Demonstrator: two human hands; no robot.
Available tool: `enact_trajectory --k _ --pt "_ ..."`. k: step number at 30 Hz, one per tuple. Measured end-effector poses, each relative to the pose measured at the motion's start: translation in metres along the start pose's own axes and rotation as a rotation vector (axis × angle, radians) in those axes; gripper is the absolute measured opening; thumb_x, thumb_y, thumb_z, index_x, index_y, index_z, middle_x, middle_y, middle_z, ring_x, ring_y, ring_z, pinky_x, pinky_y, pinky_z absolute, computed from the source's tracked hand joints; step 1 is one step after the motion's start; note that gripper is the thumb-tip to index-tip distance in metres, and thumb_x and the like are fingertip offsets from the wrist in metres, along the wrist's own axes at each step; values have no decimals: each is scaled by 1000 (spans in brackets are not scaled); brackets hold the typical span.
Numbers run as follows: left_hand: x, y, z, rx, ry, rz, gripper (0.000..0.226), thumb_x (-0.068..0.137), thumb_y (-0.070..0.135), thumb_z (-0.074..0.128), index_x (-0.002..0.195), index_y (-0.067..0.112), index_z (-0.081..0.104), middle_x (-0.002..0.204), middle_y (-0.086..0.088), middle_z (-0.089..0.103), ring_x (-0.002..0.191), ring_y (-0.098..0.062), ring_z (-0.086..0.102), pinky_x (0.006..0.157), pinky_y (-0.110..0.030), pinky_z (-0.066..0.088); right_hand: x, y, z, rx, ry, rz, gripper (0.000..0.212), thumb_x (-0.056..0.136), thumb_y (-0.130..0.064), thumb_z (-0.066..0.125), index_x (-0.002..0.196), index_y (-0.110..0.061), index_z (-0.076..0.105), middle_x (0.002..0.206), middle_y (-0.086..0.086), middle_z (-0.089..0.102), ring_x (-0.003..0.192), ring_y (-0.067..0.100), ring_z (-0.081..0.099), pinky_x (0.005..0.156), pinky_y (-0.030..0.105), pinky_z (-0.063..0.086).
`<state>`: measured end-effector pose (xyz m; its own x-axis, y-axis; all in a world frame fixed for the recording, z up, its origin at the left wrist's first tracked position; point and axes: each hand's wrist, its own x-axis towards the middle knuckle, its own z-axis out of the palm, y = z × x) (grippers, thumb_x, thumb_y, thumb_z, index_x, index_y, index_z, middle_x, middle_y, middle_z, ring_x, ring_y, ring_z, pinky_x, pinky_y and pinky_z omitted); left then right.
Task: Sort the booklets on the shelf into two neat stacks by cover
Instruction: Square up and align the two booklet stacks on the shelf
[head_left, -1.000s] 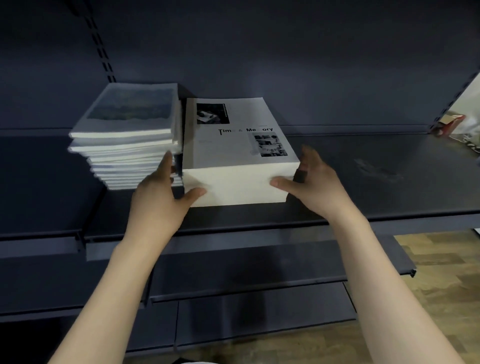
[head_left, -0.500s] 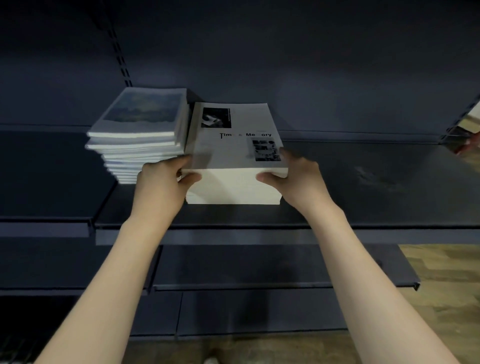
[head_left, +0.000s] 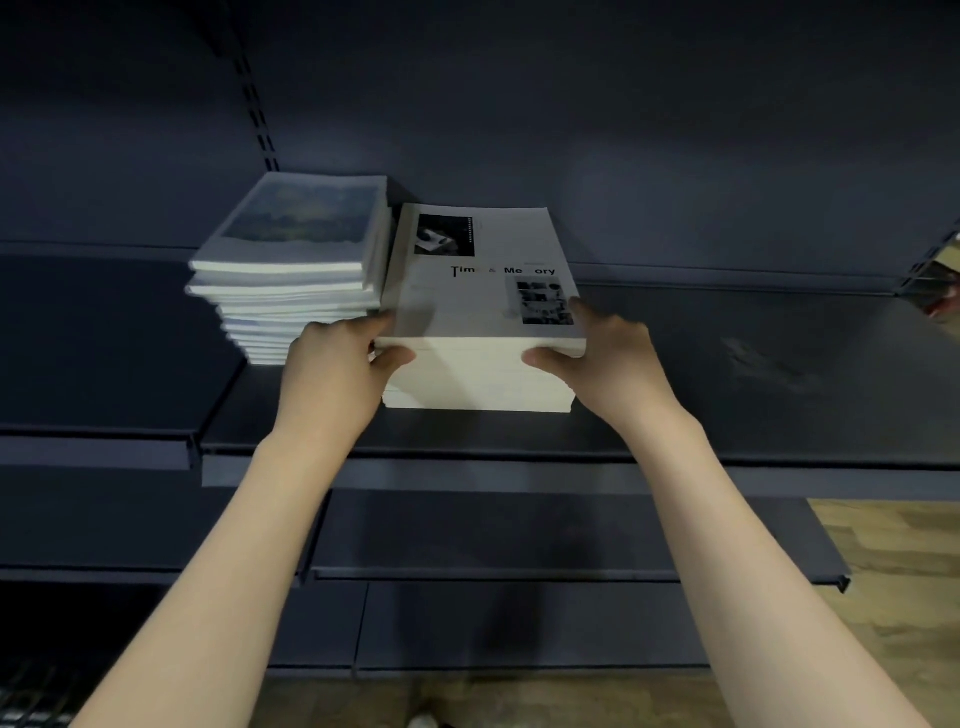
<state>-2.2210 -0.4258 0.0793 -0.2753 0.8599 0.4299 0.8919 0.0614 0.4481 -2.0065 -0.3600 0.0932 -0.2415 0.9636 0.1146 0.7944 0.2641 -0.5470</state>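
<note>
Booklets on the dark shelf (head_left: 727, 415) form two stacks: landscape-cover stack (head_left: 291, 280) far left, white "Time & Memory" stack (head_left: 483, 332) just right. Left hand (head_left: 337, 374) and right hand (head_left: 602, 358) pinch its top near corners, probably to square the edges

One head-worn camera looks forward and down, close upon the shelf (head_left: 727, 395), edges perhaps distorted.
</note>
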Motion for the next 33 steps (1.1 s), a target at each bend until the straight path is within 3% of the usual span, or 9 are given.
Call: enact_trajectory --k 5,8,12,16,20,24,27,30,33 --pt "2 0 -9 78 -13 16 32 85 32 65 113 16 66 96 -14 70 94 -36 62 79 -42 51 -2 -14 4 -135 134 -140 80 80 -54 64 146 -19 33 150 7 32 140 28 23 114 37 24" --pt "6 -2 -13 123 -72 48 30 86 32 63 110 16 67 103 -12 69 99 -34 61 81 -42 51 2 -33 8 -192 113 -274 73 84 -51 61 145 -21 36 153 4 30 143 24 19 117 37 17" --pt "10 -12 -29 104 -46 91 40 81 46 64 113 21 65 95 -4 71 92 -28 64 75 -40 53 13 -66 21 -179 102 -362 57 88 -42 59 138 -18 47 145 0 42 138 21 29 114 33 23" --pt "23 -41 -61 113 117 118 34 84 38 64 107 12 67 79 -9 71 80 -32 65 68 -40 53 32 -101 32 -163 46 -385 45 90 -43 56 127 -17 57 133 0 53 126 23 42 102 32 34" --pt "49 -76 -80 197 72 73 47 81 43 66 118 14 62 110 -10 63 105 -32 55 83 -40 45 46 -132 48 -156 3 -390 55 87 -52 57 127 -15 56 127 3 58 120 22 49 95 30 38" --pt "67 -99 -89 318 -137 56 75 81 55 57 145 24 31 151 -6 29 135 -30 27 108 -41 26 56 -150 61 -141 -21 -420 66 84 -51 61 140 -20 45 140 -1 48 130 20 39 104 29 30" --pt "73 -106 -92 230 -216 127 75 84 51 56 146 19 29 154 -4 27 140 -23 25 110 -36 25 58 -158 67 -172 -53 -428 69 86 -49 60 144 -21 38 147 -3 37 137 17 29 106 21 21" --pt "73 -115 -95 252 -274 224 65 88 50 50 143 19 37 151 3 33 137 -19 33 108 -32 28 58 -162 74 -219 -59 -466 63 88 -45 58 142 -16 42 148 -1 37 139 15 27 104 17 20" --pt "72 -126 -94 292 -233 277 55 89 49 51 134 17 51 145 1 43 129 -23 45 107 -34 30 55 -162 76 -200 -49 -441 57 91 -43 56 141 -20 43 150 -6 36 139 8 26 104 14 19"
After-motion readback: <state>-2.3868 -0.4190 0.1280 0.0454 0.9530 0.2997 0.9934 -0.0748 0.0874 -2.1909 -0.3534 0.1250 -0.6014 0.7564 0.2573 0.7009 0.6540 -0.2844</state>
